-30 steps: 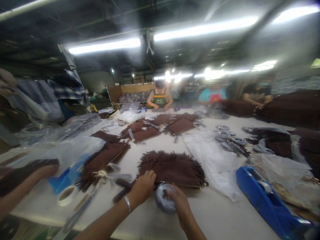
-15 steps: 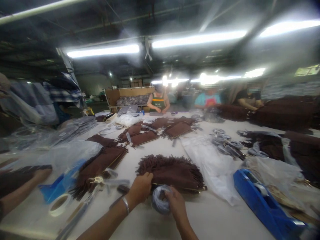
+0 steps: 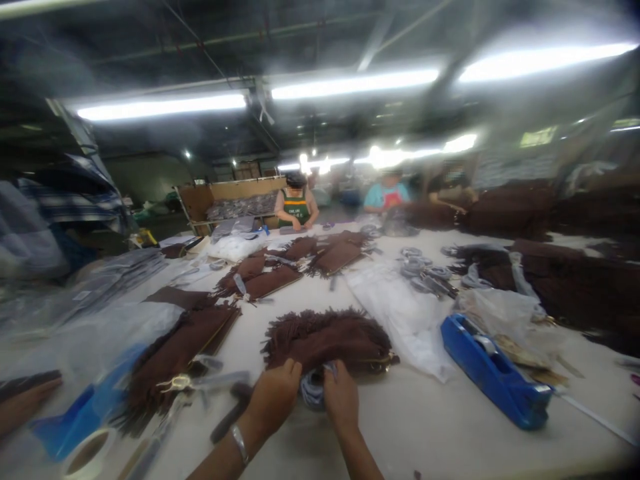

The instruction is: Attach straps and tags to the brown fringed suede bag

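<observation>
A brown fringed pouch [image 3: 325, 337] lies on the table in front of me, its zipper edge towards me and its fringe on the far side. My left hand [image 3: 273, 400] is closed on the pouch's near edge. Between my hands, against that edge, is a grey coiled strap [image 3: 312, 392] that looks wrapped in plastic. My right hand [image 3: 343, 400] grips the right side of this coil, close to the zipper edge. Its fingertips partly hide what they touch. A dark, plastic-wrapped strip [image 3: 230, 412] lies left of my left wrist.
A blue tape dispenser [image 3: 495, 373] stands to the right, beside white plastic bags [image 3: 400, 313]. More brown pouches [image 3: 185, 353] lie left and ahead. A tape roll [image 3: 90, 455] is at lower left, near another person's arm [image 3: 30, 397]. Several people work across the table [image 3: 400, 440].
The coil has moved up against the pouch's near edge and is now more covered by my hands. My right hand has shifted up with it. The view has turned a little to the right.
</observation>
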`<state>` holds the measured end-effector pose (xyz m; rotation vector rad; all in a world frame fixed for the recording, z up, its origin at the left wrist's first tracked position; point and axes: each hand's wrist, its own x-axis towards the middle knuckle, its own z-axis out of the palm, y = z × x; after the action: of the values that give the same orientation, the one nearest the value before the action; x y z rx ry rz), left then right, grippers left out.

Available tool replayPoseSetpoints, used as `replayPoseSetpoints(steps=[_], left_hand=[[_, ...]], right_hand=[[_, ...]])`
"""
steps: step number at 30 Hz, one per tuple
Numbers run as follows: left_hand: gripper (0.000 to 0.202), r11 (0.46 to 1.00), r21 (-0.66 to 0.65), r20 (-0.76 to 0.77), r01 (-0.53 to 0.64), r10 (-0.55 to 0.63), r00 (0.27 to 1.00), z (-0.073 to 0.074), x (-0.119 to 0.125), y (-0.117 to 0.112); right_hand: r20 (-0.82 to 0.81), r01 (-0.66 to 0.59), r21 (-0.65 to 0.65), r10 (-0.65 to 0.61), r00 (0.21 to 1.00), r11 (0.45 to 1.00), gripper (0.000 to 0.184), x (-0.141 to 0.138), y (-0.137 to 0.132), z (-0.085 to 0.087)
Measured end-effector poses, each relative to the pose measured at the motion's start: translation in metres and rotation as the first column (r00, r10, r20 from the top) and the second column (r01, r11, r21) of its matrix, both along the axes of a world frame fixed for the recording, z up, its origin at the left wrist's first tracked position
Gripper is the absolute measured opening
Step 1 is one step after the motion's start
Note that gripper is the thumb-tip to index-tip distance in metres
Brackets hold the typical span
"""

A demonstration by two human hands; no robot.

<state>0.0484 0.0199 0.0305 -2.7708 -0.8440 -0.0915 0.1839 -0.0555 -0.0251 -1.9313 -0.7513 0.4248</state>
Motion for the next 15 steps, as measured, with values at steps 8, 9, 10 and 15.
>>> replayPoseSetpoints(steps=[8, 9, 10, 15], left_hand=[[0.031, 0.992, -0.054, 0.13, -0.115, 0.121, 0.984, -0.01, -0.002, -0.013], [0.031, 0.988, -0.087, 0.16, -0.126, 0.139, 0.977, -0.013, -0.003, -0.014], [0.031, 0.983, -0.124, 0.189, -0.134, 0.156, 0.97, -0.016, -0.005, -0.015], [0.03, 0.942, -0.317, 0.28, -0.106, 0.2, 0.939, -0.024, -0.008, -0.022]], right_hand=[[-0.115, 0.121, 0.079, -0.112, 0.987, 0.989, 0.031, -0.004, 0.003, -0.011], [-0.135, 0.134, 0.085, -0.122, 0.983, 0.987, 0.031, -0.005, 0.003, -0.013], [-0.152, 0.145, 0.09, -0.131, 0.98, 0.985, 0.031, -0.006, 0.004, -0.014], [-0.176, 0.218, 0.1, -0.199, 0.964, 0.971, 0.035, -0.008, 0.003, -0.012]])
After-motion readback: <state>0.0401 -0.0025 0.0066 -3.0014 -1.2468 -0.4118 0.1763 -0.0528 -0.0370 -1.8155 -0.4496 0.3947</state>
